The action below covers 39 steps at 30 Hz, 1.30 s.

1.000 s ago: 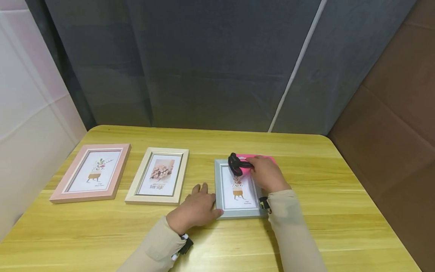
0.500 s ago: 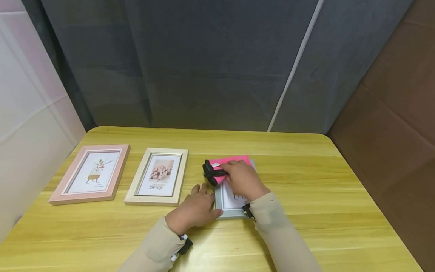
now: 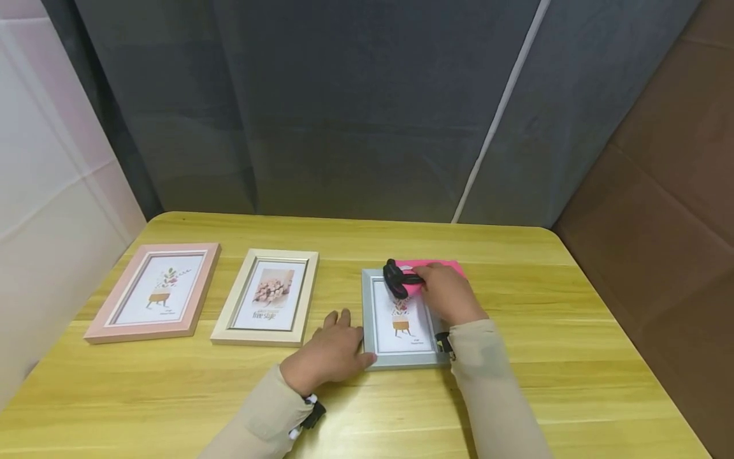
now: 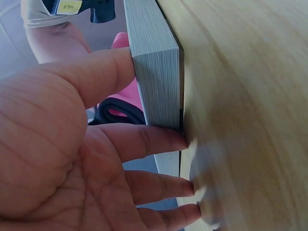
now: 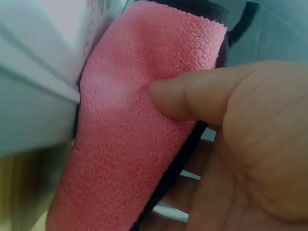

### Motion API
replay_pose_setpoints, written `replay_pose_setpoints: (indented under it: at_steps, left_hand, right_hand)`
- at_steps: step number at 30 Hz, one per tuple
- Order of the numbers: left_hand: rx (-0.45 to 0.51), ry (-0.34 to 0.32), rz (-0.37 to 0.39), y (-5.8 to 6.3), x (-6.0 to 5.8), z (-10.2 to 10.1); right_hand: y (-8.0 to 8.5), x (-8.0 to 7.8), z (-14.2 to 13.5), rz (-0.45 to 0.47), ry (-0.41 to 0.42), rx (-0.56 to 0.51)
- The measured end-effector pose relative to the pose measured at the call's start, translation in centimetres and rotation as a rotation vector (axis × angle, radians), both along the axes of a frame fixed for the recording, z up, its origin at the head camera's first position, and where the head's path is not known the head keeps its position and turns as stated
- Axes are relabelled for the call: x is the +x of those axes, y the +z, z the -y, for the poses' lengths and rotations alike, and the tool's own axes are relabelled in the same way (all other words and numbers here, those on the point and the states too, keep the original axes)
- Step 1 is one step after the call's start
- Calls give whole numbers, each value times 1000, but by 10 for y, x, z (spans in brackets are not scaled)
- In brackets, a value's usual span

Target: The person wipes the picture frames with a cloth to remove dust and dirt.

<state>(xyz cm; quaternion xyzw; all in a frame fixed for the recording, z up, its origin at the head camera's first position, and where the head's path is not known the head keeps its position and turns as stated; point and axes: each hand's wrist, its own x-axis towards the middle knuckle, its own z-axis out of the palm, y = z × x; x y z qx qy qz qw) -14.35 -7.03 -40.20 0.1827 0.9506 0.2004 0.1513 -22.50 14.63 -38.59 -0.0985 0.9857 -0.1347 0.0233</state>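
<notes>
In the head view, a grey-blue picture frame [image 3: 369, 319] lies face up on the table, showing a plant drawing. My left hand [image 3: 329, 357] rests at its lower left corner. In the left wrist view, that thumb touches the frame's front edge, while the other fingers [image 4: 159, 139] extend past its side to the tabletop. A pink cloth with black edging [image 5: 130, 110] is pinched between thumb and fingers of my right hand [image 3: 453, 293]. It lies over the frame's upper right part, and a folded black part [image 3: 395, 278] shows at its left end.
A cream picture frame [image 3: 220, 335] with a flower photo lies left of my left hand. Beyond it is a pink picture frame [image 3: 137, 335]. The wood-grain table [image 3: 573, 357] ends at a dark curtain [image 3: 367, 115] behind and a brown one [image 3: 659, 191] on the right.
My right hand slid the cloth left across the grey-blue frame's upper part, then back to the right, uncovering the drawing again. The left hand has stayed in place.
</notes>
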Motion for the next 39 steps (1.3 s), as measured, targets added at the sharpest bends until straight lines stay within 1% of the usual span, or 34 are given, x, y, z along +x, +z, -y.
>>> replay_pose_setpoints:
  at_steps: [4,10,13,20,26,31,36,39]
  left_hand:
    - [-4,-2,-5,0,0,0]
    - [0,-5,-4,2,0,0]
    - [4,-2,4,3,0,0]
    - [4,-5,3,3,-1,0]
    - [-5,-19,-5,2,-2,2]
    - [-17,-38,-26,2,-3,3]
    - [-29,-43,-37,3,-2,3]
    - [-36,-35,-41,3,-1,3]
  right_hand:
    - [-2,2,11,-6,40,33]
    - [-3,11,36,-59,156,100]
    - [-3,14,44,-76,193,117]
    - [-3,15,47,-66,191,94]
    - [0,15,46,-31,205,78]
    - [3,16,45,-4,214,55]
    - [2,19,42,22,243,57]
    - [1,25,40,26,282,54]
